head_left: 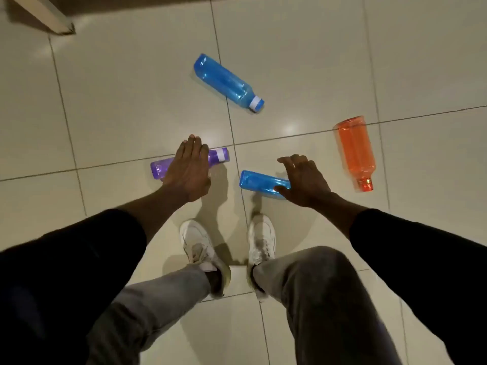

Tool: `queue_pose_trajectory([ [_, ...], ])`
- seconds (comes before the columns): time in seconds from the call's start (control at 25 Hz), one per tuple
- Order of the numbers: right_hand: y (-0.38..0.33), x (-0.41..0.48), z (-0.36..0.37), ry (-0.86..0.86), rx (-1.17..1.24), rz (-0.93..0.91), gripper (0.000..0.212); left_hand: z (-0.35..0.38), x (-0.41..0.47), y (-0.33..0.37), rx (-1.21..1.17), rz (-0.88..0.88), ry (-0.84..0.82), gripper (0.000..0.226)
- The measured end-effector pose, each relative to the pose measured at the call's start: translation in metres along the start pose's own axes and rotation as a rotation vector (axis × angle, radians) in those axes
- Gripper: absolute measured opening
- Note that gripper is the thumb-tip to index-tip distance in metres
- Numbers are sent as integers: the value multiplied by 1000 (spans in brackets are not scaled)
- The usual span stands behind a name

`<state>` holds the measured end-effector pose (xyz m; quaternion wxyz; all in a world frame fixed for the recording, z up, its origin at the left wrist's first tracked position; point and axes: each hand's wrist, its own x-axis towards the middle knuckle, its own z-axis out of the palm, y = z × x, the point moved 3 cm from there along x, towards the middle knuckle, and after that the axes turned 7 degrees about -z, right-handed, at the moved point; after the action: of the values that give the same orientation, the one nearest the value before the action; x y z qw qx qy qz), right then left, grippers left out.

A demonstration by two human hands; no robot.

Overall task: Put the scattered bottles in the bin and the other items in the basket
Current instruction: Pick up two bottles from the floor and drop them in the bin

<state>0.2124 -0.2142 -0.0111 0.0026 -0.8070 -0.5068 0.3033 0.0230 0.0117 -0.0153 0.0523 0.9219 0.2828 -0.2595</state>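
Floor (pixel 290 61): glossy cream tile with thin dark grout lines, ceiling lights mirrored in it; a pale furniture edge at the upper left corner; neither bin nor basket in view. Four plastic bottles, all translucent and lying on their sides. Purple bottle (pixel 158 168): small, white-banded cap, long axis running left to right with the cap to the right; it lies directly under the left hand (pixel 187 171), whose palm faces down and whose fingers (pixel 193 146) are extended side by side, not yet closed on it. Small blue bottle (pixel 259 183): squarish section, long axis also roughly left to right, its right end hidden beneath the right hand (pixel 303 180); the fingers are spread and curled over it, the thumb at its near side; whether they grip cannot be told. Large blue bottle (pixel 226 83): white collar, beyond both hands, diagonal. Orange bottle (pixel 354 151): neck toward the person, just right of the right hand. Judgement: each hand needs only to close downward across its bottle's short axis.
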Motion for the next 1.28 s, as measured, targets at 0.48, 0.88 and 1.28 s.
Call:
queue_pose_trajectory([
  [0.48,51,70,180,-96,-125,-66,82,148,107,-19,103,-86,-118,77],
  [0.88,-5,-13,17,-21,-116,21,81,-4,-8,-24,52,-110,-119,73],
  [1.28,-126,-138,-213,60,-7,104,77,-248,-173,-56,-15,-175,-82,73],
])
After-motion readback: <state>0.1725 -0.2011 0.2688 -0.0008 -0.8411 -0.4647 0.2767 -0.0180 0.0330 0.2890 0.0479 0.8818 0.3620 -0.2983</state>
